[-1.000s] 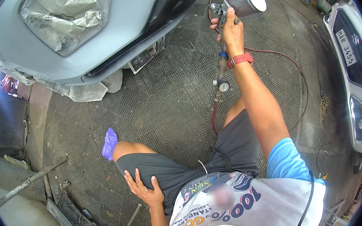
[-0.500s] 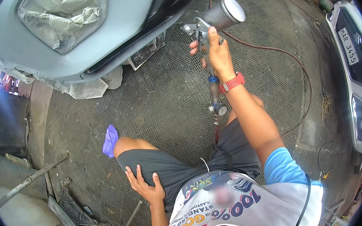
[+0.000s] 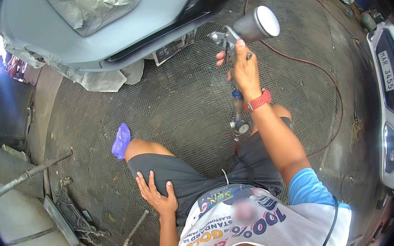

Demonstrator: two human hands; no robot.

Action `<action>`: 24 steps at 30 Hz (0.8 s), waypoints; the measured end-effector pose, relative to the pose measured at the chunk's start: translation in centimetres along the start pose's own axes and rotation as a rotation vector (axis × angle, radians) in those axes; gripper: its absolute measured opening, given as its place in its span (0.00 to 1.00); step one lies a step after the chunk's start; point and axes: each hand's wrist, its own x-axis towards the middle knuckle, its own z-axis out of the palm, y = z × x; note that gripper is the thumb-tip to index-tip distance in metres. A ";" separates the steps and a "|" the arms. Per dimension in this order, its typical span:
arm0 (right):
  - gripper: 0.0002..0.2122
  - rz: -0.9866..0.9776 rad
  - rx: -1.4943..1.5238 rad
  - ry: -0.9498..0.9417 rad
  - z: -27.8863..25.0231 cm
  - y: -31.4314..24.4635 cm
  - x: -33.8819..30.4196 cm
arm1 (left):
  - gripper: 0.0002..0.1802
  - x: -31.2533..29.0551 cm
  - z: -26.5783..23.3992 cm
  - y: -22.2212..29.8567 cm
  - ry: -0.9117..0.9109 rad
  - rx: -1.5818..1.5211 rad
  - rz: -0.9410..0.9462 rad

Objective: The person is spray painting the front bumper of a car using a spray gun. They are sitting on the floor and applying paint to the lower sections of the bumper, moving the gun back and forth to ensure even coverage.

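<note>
A metal spray gun (image 3: 229, 40) with a grey, white-lidded cup (image 3: 256, 24) is held up in my right hand (image 3: 245, 67), whose fingers wrap round its handle. Below the handle hang a blue fitting, a filter and a small round gauge (image 3: 242, 127), with a hose running down between my legs. My left hand (image 3: 159, 194) rests on the thigh of my dark shorts (image 3: 168, 171), fingers spread and holding nothing. Ahead is a grey car bumper (image 3: 149, 36), apart from the gun, its opening covered by newspaper and plastic (image 3: 96, 11).
A reddish hose (image 3: 313, 62) curves over the ridged floor (image 3: 179, 91) at right. A white car part with a plate (image 3: 391, 102) stands far right. On the left are metal bars (image 3: 29, 174), panels (image 3: 10, 104) and a bracket (image 3: 69, 208). A purple plastic bag (image 3: 121, 140) is by my left knee.
The view has shifted, so the bumper sits higher and further right in the picture. My right hand still holds the spray gun, and my left hand stays on my thigh.
</note>
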 end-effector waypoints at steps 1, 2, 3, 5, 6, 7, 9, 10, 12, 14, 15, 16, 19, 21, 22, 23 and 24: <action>0.29 0.005 0.000 -0.044 0.9 0.0 -0.7 | 0.38 0.0 0.0 0.0 0.000 -0.004 0.001; 0.29 0.010 -0.001 -0.088 1.7 0.1 -1.3 | 0.38 0.0 0.0 0.0 -0.001 -0.004 -0.002; 0.30 0.021 0.008 -0.112 2.9 0.0 -2.0 | 0.38 0.0 0.0 0.0 -0.001 -0.005 -0.006; 0.29 0.031 0.032 -0.196 4.7 0.2 -3.0 | 0.38 0.0 0.0 0.0 -0.002 -0.008 -0.011; 0.28 0.029 0.046 -0.237 6.0 0.0 -3.7 | 0.38 -0.1 -0.2 -0.1 0.000 -0.008 -0.018; 0.26 0.035 0.060 -0.255 7.1 -0.7 -4.5 | 0.38 -0.1 -0.1 0.0 0.000 -0.012 -0.019; 0.25 -0.021 0.063 -0.293 9.2 -0.1 -5.2 | 0.38 0.1 -0.2 0.0 0.007 -0.027 -0.010; 0.25 -0.028 0.054 -0.314 10.2 0.0 -5.6 | 0.38 0.2 -0.2 0.0 0.010 -0.033 -0.004; 0.25 -0.070 0.044 -0.358 12.2 0.3 -6.2 | 0.38 0.3 -0.2 -0.1 0.011 -0.037 -0.006; 0.25 -0.104 0.045 -0.402 14.0 0.5 -6.9 | 0.38 0.2 -0.1 -0.3 0.015 -0.041 -0.006; 0.26 -0.118 0.050 -0.423 14.7 0.6 -7.2 | 0.38 0.2 0.1 -0.5 0.020 -0.041 -0.006; 0.26 -0.132 0.056 -0.443 15.2 0.7 -7.3 | 0.38 0.2 0.1 -0.6 0.024 -0.043 -0.004; 0.25 -0.095 0.072 -0.464 15.3 1.9 -7.4 | 0.38 0.2 0.1 -0.6 0.023 -0.047 -0.016; 0.25 -0.071 0.062 -0.429 14.2 2.8 -7.1 | 0.38 0.3 0.0 -0.6 0.025 -0.049 -0.015; 0.24 -0.069 0.019 -0.397 13.2 2.6 -6.9 | 0.38 0.2 0.0 -0.7 0.028 -0.051 -0.019; 0.24 -0.073 0.032 -0.356 12.2 3.2 -6.7 | 0.38 0.1 0.0 -0.7 0.030 -0.047 -0.022; 0.24 -0.078 0.043 -0.310 10.9 3.7 -6.3 | 0.38 0.2 -0.1 -0.7 0.030 -0.046 -0.022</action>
